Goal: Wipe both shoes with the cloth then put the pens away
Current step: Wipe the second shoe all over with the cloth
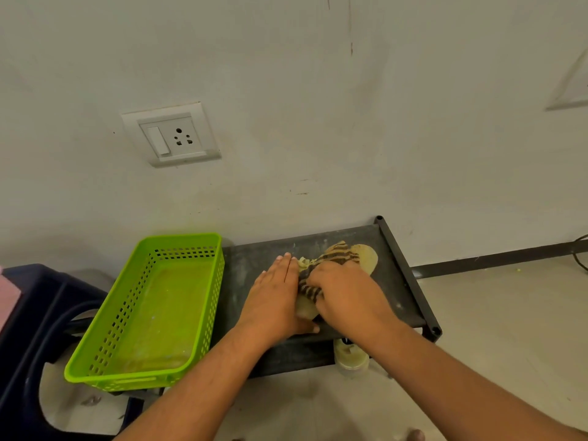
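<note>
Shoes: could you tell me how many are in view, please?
2. One pale shoe lies on the black shelf under the striped cloth; a second shoe sits below the shelf's front edge. Others may be hidden.

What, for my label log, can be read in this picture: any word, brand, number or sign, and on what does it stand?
No readable text shows anywhere in this view.
On the green basket: no label or brand visible.
On the wall socket: plain, no legible marking.
On the striped cloth, the shoe and the black shelf: no print visible; cloth and shoe are partly covered.
</note>
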